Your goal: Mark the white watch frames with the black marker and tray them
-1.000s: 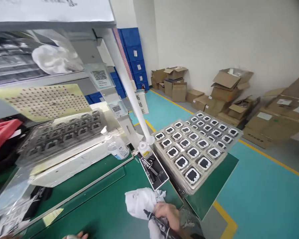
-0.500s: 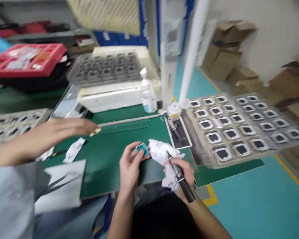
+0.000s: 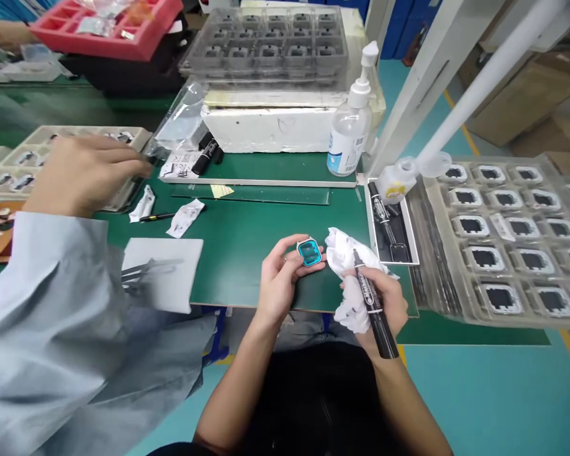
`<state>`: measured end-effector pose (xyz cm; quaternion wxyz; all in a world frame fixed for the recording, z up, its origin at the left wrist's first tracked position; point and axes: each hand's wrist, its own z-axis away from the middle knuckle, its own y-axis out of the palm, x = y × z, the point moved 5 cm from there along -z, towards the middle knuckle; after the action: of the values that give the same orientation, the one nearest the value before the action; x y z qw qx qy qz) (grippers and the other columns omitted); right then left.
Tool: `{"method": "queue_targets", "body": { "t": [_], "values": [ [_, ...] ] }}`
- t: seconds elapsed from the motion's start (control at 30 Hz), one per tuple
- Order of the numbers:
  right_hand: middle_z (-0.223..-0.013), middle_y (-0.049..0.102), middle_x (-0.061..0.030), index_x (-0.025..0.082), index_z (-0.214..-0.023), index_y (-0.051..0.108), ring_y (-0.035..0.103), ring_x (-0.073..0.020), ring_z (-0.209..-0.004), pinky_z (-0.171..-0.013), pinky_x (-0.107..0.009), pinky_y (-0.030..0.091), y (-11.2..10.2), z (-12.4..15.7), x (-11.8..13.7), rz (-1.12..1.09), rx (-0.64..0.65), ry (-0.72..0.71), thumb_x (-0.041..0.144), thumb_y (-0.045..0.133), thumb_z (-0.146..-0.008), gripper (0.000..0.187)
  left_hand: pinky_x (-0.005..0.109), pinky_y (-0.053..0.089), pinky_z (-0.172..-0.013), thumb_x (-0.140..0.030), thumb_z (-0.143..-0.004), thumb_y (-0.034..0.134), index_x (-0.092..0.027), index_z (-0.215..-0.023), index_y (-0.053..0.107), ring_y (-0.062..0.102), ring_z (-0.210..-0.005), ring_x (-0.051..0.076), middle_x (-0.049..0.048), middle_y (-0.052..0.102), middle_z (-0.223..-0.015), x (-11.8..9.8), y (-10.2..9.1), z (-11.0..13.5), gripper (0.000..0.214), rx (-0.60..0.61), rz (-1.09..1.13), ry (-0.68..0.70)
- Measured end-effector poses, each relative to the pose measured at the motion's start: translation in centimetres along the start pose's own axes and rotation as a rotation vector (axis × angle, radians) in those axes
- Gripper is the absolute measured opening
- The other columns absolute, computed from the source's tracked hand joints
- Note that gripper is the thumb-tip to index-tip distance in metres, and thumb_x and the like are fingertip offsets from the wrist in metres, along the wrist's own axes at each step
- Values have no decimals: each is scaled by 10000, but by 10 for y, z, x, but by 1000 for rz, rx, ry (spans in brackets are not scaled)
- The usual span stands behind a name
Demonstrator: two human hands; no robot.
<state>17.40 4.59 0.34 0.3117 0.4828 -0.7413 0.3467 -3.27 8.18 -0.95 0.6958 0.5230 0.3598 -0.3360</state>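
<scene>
In my left hand (image 3: 279, 278) I hold a small square watch case (image 3: 309, 252) with a silvery rim and a bright blue face, pinched between thumb and fingers. My right hand (image 3: 387, 301) is closed around a black marker pen (image 3: 375, 310), whose tip points up and away from me. A crumpled white cloth (image 3: 349, 253) is bunched in the same hand, under the marker. The cloth's edge lies close to the watch case. Both hands are over the front edge of the green table (image 3: 247, 240).
A co-worker's hand (image 3: 85, 171) hovers at the left. On the right are a small tray (image 3: 414, 253) with another marker, a white bottle (image 3: 396, 183) and clear trays (image 3: 475, 304) of square parts. Behind stand a pump bottle (image 3: 346, 136) and a white foam block (image 3: 275, 130).
My view has turned left and down, so the table appears farther right and higher. The co-worker's hand has moved left, off a small yellow piece. My hands keep the same holds.
</scene>
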Motion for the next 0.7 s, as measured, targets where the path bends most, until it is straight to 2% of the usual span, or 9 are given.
{"method": "queue_targets", "body": {
  "t": [0.1,0.2,0.33,0.47,0.57,0.7],
  "values": [
    [-1186,911,-51,297,-1481,819,888,-224,-955,-869,-365,726,8,-11,10,-22,155,-39,207,700,-1126,385,510,794,-993,-351,-937,932,-184,-1284,820,942,-1095,386,142,924,-1104,-1,-1,1,401,9,18,-2],
    [-1147,908,-37,300,-1424,840,878,-221,-939,-848,-355,713,14,-17,13,-26,211,-70,224,732,-1110,340,550,790,-1021,-388,-940,966,-188,-1307,824,932,-1160,425,151,923,-1127,0,-4,1,441,5,26,-7],
    [-1112,921,-35,280,-1327,850,890,-227,-899,-864,-357,737,14,-15,6,-66,111,29,258,766,-1100,243,556,784,-1018,-431,-958,989,-191,-1371,842,917,-1214,452,175,920,-1262,4,-11,-2,500,-8,51,19],
    [-1029,912,-28,263,-1260,840,868,-197,-789,-752,-313,709,8,-13,0,-181,2,140,288,720,-1151,164,492,769,-999,-417,-975,981,-187,-1402,857,923,-1191,414,172,917,-1303,4,-18,-4,501,-26,60,66],
    [-1017,909,-32,253,-1260,821,850,-184,-752,-707,-299,698,6,-16,2,-293,-4,148,329,679,-1179,180,468,757,-992,-395,-962,980,-180,-1391,849,924,-1177,392,161,919,-1276,3,-20,-5,497,-67,61,92],
    [-1006,904,-34,247,-1243,816,857,-187,-775,-732,-303,706,3,-15,2,-260,3,147,316,735,-1150,142,492,752,-1001,-418,-965,956,-206,-1444,796,913,-1209,403,157,906,-1304,3,-21,-6,548,-118,14,117]
  ]
}}
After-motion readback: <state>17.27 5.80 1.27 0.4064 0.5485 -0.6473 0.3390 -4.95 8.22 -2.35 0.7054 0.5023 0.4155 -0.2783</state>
